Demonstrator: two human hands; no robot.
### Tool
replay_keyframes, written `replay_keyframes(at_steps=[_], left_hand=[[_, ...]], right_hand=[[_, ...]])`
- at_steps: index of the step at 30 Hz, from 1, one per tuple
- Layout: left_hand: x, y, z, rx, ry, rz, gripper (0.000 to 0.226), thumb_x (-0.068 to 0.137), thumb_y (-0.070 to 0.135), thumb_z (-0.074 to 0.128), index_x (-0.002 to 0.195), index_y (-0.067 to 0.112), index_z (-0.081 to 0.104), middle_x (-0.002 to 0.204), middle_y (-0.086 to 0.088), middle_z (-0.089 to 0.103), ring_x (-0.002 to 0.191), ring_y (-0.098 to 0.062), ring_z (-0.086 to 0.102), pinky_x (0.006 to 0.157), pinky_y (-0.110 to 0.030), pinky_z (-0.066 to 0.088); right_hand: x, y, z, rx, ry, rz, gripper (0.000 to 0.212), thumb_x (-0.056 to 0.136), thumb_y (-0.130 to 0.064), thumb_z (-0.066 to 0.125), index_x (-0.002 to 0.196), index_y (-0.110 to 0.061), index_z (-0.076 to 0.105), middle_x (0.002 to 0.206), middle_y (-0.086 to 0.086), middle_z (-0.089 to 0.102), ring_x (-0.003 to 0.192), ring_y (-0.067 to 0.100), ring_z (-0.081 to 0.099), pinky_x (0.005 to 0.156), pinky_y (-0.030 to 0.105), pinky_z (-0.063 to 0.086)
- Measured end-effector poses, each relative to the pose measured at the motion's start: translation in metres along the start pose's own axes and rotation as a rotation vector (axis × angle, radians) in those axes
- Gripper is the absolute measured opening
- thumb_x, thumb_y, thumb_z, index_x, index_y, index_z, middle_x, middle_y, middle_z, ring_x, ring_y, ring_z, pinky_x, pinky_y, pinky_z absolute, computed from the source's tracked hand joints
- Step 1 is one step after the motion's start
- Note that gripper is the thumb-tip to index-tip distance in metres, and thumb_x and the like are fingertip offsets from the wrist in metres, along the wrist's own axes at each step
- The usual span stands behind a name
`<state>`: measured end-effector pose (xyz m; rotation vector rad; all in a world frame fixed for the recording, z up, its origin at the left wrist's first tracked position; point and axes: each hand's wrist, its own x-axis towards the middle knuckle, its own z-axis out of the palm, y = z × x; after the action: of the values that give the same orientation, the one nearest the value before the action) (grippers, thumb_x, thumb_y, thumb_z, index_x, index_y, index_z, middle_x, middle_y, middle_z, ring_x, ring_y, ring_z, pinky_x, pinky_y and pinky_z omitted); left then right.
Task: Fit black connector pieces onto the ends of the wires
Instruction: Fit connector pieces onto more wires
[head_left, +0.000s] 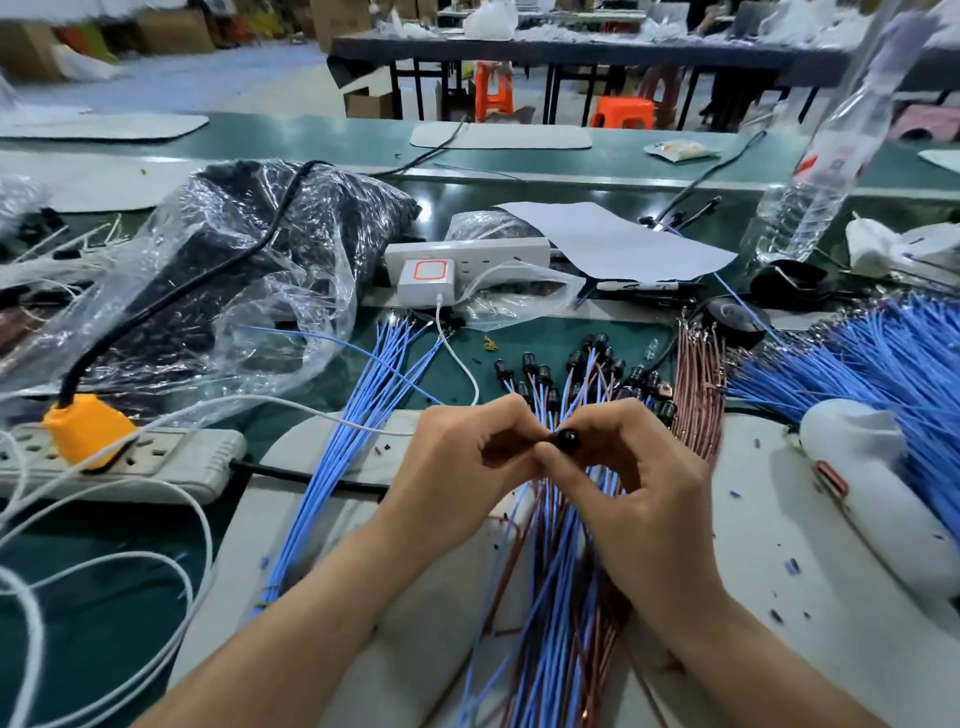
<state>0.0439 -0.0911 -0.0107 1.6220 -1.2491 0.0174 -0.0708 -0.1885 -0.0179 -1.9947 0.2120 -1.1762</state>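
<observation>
— Where's the piece?
— The black connector piece sits where my fingertips meet. My left hand and right hand both pinch it.
— And around it?
— Blue and brown wires run under my hands on the counter. Fitted connectors lie just beyond my knuckles.

The black connector piece showed only as a small dark dome. The rest lay hidden under the pinching fingertips of the left hand and right hand, and any wire entering it was covered. Far right of it, the clear bottle blurred towards the top edge.
</observation>
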Motion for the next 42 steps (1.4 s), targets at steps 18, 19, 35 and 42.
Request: replay_keyframes(at_steps=[18, 19, 35, 42], left_hand=[[-0.001, -0.004, 0.001, -0.119, -0.135, 0.002, 0.009, 0.085, 0.011, 0.065, 0.093, 0.006, 0.065, 0.078, -0.003, 0.071, 0.069, -0.010, 0.068, 0.064, -0.023, 0.054], [-0.001, -0.005, 0.000, -0.102, -0.140, 0.019, 0.012, 0.085, 0.009, 0.064, 0.097, 0.006, 0.066, 0.081, -0.004, 0.072, 0.072, -0.011, 0.068, 0.067, -0.027, 0.055], [-0.003, 0.000, -0.002, 0.022, -0.063, 0.153, 0.008, 0.074, -0.001, 0.071, 0.080, -0.001, 0.066, 0.069, 0.004, 0.065, 0.062, 0.004, 0.059, 0.059, -0.010, 0.047], [-0.004, -0.001, -0.002, -0.013, -0.051, 0.138, 0.009, 0.071, -0.003, 0.073, 0.077, -0.001, 0.066, 0.067, 0.009, 0.059, 0.060, 0.013, 0.051, 0.061, -0.003, 0.039]], right_hand=[[0.000, -0.003, -0.002, -0.052, -0.005, -0.135, 0.016, 0.082, -0.015, 0.073, 0.093, -0.010, 0.063, 0.089, 0.000, 0.061, 0.080, 0.016, 0.063, 0.069, 0.031, 0.054], [0.000, -0.002, -0.003, -0.063, -0.007, -0.132, 0.017, 0.081, -0.014, 0.073, 0.094, -0.010, 0.063, 0.090, 0.000, 0.062, 0.081, 0.015, 0.064, 0.070, 0.030, 0.055], [0.000, -0.009, -0.001, 0.096, -0.016, 0.009, 0.014, 0.074, -0.002, 0.072, 0.084, -0.010, 0.066, 0.083, 0.000, 0.062, 0.077, 0.014, 0.064, 0.068, 0.024, 0.054], [0.004, -0.012, -0.002, 0.061, -0.067, 0.036, 0.011, 0.073, -0.001, 0.068, 0.082, -0.008, 0.068, 0.080, -0.002, 0.063, 0.077, 0.013, 0.063, 0.070, 0.019, 0.049]])
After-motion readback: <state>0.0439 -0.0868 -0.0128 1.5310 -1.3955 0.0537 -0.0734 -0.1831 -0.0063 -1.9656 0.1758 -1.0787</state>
